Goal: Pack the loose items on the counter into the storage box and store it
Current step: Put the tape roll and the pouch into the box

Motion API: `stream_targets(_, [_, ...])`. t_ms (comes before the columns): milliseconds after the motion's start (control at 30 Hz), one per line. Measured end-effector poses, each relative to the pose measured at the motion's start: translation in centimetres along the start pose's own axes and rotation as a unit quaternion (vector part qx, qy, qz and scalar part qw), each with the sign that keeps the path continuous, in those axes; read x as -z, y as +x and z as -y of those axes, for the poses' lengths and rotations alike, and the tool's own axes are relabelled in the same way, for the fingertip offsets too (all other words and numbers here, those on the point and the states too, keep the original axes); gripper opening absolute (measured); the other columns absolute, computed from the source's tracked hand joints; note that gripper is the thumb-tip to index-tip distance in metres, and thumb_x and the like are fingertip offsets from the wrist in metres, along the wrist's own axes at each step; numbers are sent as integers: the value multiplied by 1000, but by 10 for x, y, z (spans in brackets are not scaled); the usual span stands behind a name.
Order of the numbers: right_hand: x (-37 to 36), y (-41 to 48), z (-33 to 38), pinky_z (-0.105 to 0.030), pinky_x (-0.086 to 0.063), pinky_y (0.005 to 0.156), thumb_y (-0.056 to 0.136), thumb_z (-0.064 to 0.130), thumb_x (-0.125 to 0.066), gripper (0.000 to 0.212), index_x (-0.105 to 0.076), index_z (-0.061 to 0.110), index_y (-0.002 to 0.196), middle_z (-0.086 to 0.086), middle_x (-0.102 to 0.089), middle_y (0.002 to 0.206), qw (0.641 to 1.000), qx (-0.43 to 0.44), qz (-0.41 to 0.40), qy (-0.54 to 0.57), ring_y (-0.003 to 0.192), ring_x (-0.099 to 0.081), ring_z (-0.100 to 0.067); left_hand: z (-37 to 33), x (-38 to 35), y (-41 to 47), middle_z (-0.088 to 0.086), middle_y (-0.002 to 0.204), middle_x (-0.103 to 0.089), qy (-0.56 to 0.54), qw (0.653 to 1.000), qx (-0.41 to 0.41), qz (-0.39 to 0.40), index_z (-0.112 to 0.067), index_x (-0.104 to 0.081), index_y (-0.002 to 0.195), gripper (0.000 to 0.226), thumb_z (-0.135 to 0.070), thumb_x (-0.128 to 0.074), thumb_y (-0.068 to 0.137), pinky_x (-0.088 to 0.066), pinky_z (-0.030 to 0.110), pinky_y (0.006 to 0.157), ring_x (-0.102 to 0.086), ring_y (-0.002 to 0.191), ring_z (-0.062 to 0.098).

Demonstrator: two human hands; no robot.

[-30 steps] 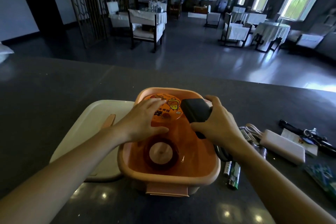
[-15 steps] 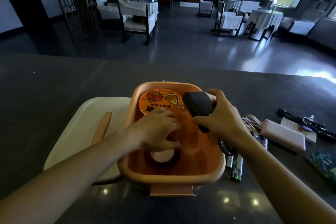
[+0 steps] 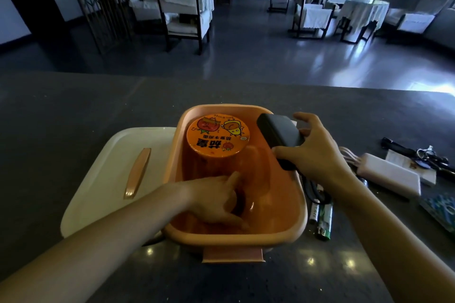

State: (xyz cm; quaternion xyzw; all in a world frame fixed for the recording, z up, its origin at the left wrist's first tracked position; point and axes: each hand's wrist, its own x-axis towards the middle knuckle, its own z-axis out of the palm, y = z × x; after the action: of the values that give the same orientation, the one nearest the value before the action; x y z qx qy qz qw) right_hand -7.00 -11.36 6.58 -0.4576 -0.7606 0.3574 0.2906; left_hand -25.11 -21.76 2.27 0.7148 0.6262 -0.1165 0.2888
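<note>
An orange storage box [image 3: 236,241] stands open on the dark counter [image 3: 73,106]. An instant noodle cup [image 3: 218,135] with an orange cartoon lid stands in its far left corner. My left hand [image 3: 211,202] reaches down into the near part of the box, its fingers curled on a dark tape roll [image 3: 241,200] that it mostly hides. Over the box's right rim, my right hand [image 3: 312,155] grips a black charger block [image 3: 278,130]; its black cable [image 3: 312,189] hangs outside the box.
The cream box lid [image 3: 98,179] with an orange handle lies left of the box. On the right lie batteries [image 3: 322,216], a white power bank [image 3: 391,177], keys and a dark tool [image 3: 428,157], and a green packet [image 3: 440,206]. Beyond the counter's far edge is a dining room.
My left hand slid off the noodle cup toward me and down onto the tape roll. The right hand still holds the charger block at the box's right rim.
</note>
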Motion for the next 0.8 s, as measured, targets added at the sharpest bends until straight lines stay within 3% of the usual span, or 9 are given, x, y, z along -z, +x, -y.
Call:
stream_targets(100, [-1, -3, 1, -13, -40, 49, 64, 27, -81, 84, -31, 32, 132, 17, -44, 86, 1000, 12, 8, -3, 72, -51, -4, 1, 2, 7, 4, 157, -3, 56, 998, 29, 28, -15, -9, 147, 96, -75, -37, 77, -16, 45, 114, -16, 141, 27])
stream_targets(300, [-4, -9, 8, -14, -38, 52, 63, 28, -79, 80, -35, 34, 128, 21, -43, 85, 1000, 25, -2, -12, 74, -50, -1, 14, 2, -4, -2, 143, -39, -49, 994, 98, -23, -33, -5, 144, 94, -78, -43, 71, -35, 36, 100, -44, 123, 19])
stream_targets(367, [-5, -10, 10, -18, -41, 53, 62, 29, -79, 79, -35, 34, 128, 13, -48, 91, 1000, 15, -3, -13, 78, -53, -7, 14, 10, -13, -7, 132, -51, -100, 986, 52, -120, -32, -23, 139, 76, -70, -45, 77, -43, 28, 91, -53, 112, 9])
stream_targets(467, [-9, -17, 17, -12, -36, 45, 62, 30, -77, 77, -36, 30, 127, 2, -51, 102, 997, 19, 17, -72, 81, -51, -12, 18, 24, -28, -17, 100, -61, -134, 918, -3, -373, -37, -44, 108, 34, -61, -45, 84, -43, 15, 66, -59, 86, 0])
stream_targets(533, [-13, -26, 24, -9, -34, 42, 61, 29, -77, 79, -34, 29, 128, 1, -52, 102, 993, 29, 41, -111, 77, -49, -10, 25, 29, -34, -17, 101, -58, -137, 873, 4, -467, -34, -45, 109, 38, -61, -44, 82, -40, 17, 64, -56, 87, 0])
stream_targets(567, [-15, -30, 26, -11, -35, 47, 60, 30, -76, 82, -32, 29, 129, 0, -51, 103, 989, 34, 51, -132, 79, -49, -12, 29, 30, -35, -12, 111, -57, -135, 868, 12, -478, -30, -44, 117, 46, -60, -47, 82, -42, 19, 71, -55, 96, 2])
stream_targets(633, [-18, -36, 31, -26, -43, 65, 59, 34, -75, 83, -30, 29, 129, 0, -49, 103, 984, 33, 61, -166, 85, -46, -16, 34, 27, -35, -5, 136, -47, -111, 894, 34, -432, -26, -33, 135, 65, -59, -51, 82, -43, 29, 90, -46, 120, 12])
stream_targets(700, [-20, -39, 36, -37, -46, 79, 62, 38, -75, 79, -30, 27, 126, 2, -43, 98, 978, 19, 74, -194, 87, -43, -16, 37, 24, -34, -9, 147, -35, -51, 936, 66, -343, -31, -16, 144, 78, -66, -42, 80, -32, 42, 107, -28, 137, 18])
stream_targets(800, [-24, -37, 42, -42, -49, 83, 62, 42, -74, 72, -33, 24, 119, 4, -39, 91, 970, 0, 89, -226, 88, -46, -18, 43, 24, -30, -15, 147, -34, 28, 944, 121, -305, -32, -1, 147, 87, -77, -18, 75, -10, 48, 114, -15, 142, 24])
